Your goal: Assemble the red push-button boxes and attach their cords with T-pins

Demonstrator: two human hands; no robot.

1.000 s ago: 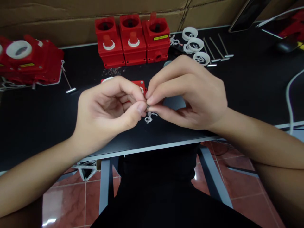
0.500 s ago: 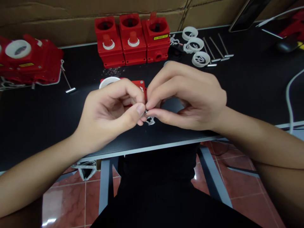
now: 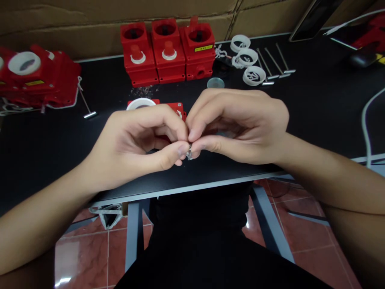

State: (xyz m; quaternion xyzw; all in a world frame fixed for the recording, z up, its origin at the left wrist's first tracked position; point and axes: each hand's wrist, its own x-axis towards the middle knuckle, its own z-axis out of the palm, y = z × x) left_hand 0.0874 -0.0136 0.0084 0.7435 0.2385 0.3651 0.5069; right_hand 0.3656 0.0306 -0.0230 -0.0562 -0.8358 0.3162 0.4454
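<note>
Nearest, the left hand [image 3: 144, 148] and the right hand [image 3: 240, 124] meet above the near part of the black table [image 3: 45, 152]. In each hand, thumb and forefinger are pinched together on one small shiny piece [image 3: 189, 152]. This piece sits between the fingertips, which cover most of it, so I cannot tell its exact shape.

Just beyond the hands, at eleven o'clock from them, lies a red box [image 3: 176, 107] with a white ring [image 3: 141, 102], both partly hidden by the left hand. Also at eleven o'clock, behind this box, small crumbs [image 3: 143, 92] are scattered. A T-shaped rod [image 3: 87, 100] lies at ten o'clock, near a group of red boxes [image 3: 57, 80].

At one o'clock there is a round clear disc [image 3: 215, 83]. Farther, also toward one o'clock, stand three white cups [image 3: 254, 76] with small parts inside, and just beside them lie three more rods [image 3: 273, 64]. Toward twelve o'clock, three red housings [image 3: 170, 66] stand in a row before brown cardboard [image 3: 90, 24].
</note>
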